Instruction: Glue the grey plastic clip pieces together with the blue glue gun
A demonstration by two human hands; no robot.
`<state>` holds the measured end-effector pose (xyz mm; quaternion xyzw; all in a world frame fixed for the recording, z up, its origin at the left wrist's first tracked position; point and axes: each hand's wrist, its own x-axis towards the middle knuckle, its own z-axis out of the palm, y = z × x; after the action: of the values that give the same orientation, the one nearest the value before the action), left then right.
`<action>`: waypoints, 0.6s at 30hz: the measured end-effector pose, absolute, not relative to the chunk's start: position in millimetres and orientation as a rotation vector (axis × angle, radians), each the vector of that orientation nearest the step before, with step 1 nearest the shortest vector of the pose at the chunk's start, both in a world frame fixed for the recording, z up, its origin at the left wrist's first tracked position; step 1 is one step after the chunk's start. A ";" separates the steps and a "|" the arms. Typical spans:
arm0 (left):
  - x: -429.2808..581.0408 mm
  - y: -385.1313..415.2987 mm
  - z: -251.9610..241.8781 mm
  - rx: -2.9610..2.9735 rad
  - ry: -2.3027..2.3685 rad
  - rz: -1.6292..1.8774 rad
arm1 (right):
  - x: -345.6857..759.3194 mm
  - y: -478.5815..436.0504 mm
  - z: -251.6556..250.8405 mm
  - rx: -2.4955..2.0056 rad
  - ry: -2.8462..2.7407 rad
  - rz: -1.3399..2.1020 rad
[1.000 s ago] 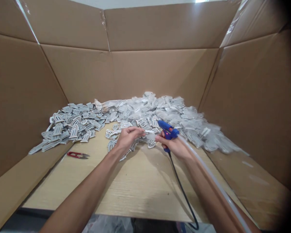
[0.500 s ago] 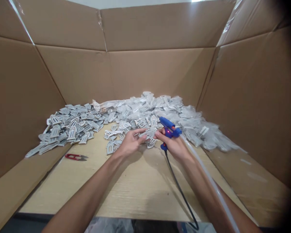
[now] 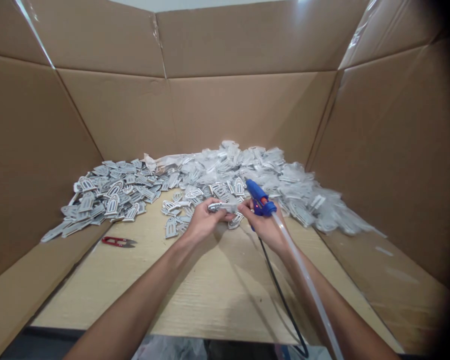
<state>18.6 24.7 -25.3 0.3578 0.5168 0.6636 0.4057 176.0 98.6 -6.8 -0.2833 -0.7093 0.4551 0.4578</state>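
The glue gun (image 3: 255, 190) is blue, the snips (image 3: 120, 244) red-handled.

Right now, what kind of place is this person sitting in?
It looks like a small workbench, maybe in a workshop: a table with cardboard walls around it, heaps of little arched pieces, and a blue glue gun in the right hand.

Two bare forearms reach in from the near side — left forearm (image 3: 146, 290) slanting rightward, right forearm (image 3: 322, 295) slanting leftward. The left hand (image 3: 205, 220) is bent in a pinch; the right hand (image 3: 264, 225) curls closed, thumb pointing left — fingertips near each other.
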 end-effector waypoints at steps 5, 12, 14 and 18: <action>23.9 24.5 -23.3 0.920 1.099 1.697 | 173.3 100.0 -14.3 -0.651 -1.774 1.079; 27.4 25.7 -23.8 0.945 1.039 1.697 | 173.8 101.7 -15.0 -0.700 -1.762 1.044; 28.1 25.0 -24.5 0.994 1.056 1.707 | 173.3 103.0 -16.5 -0.699 -1.758 1.058; 28.6 22.6 -27.4 1.156 1.145 1.688 | 172.5 104.1 -20.7 -0.665 -1.742 1.068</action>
<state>28.6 22.6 -27.4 0.4546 0.4501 0.6634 0.3881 172.5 104.1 -20.7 -0.2723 -0.7127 0.4371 0.4763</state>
